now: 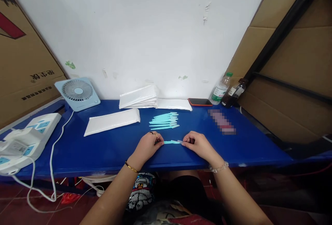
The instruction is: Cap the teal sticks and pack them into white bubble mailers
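Stick (171, 142) in work, turquoise and narrow, with a greyish see-through tip at the right end. Probably midway through handling this one piece: apart from the others, near the front edge of the blue table (103, 152), not set down. Beyond it, a loose pile of turquoise sticks (164, 120), lying roughly side by side. Hard to tell from here, already dealt with or remaining; too small for an exact count. Farther back, a stack of white packets (138, 97) near the wall, with another flat white packet (173, 104) just to the right. Nearer and to the left, a single white packet (112, 121) lying alone. Can't tell full or bare inside, so no firm call on overall progress; at a guess, somewhere partway.

Now fingers. On the left hand (150, 144), thumb and forefinger together, pinched on the turquoise left end. On the right hand (198, 144), thumb and forefinger also together, clamped on the greyish tip. Stick stretched between both sets of fingertips, touching both, roughly level, middle part uncovered, with a slight kink near the centre. Just above the tabletop or resting on it: can't tell. Well apart from the packets, near the pile
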`<action>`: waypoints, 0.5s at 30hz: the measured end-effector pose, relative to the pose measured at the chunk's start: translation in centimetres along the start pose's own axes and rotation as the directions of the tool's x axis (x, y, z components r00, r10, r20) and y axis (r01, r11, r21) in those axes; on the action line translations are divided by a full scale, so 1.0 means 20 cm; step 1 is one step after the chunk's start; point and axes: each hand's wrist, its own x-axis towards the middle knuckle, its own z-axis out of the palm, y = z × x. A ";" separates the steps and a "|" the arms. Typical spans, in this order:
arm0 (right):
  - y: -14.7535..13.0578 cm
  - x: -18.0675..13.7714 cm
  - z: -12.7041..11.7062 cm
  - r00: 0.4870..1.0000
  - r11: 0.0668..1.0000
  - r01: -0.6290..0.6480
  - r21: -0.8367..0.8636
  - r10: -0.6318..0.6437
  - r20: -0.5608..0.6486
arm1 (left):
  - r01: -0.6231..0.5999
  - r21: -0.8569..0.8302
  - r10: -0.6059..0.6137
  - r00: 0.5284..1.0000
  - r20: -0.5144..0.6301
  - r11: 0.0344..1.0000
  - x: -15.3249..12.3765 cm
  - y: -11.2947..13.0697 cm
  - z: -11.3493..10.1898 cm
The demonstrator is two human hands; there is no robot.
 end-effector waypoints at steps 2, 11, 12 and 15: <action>0.00 0.00 0.01 1.000 1.000 -0.007 0.009 0.007 -0.012 | -0.019 -0.007 0.019 1.000 -0.004 1.000 0.00 0.00 0.01; 0.01 0.10 0.04 0.999 1.000 -0.002 -0.010 0.003 0.032 | -0.074 0.030 0.074 0.997 0.017 0.997 0.08 0.01 0.06; 0.01 0.13 0.04 0.999 1.000 0.001 -0.026 0.000 0.041 | -0.074 0.057 0.073 0.997 0.016 0.996 0.10 0.01 0.06; 0.03 0.23 0.06 0.999 0.997 0.033 -0.076 -0.032 0.015 | -0.070 0.190 0.074 0.997 -0.013 0.979 0.17 -0.01 0.03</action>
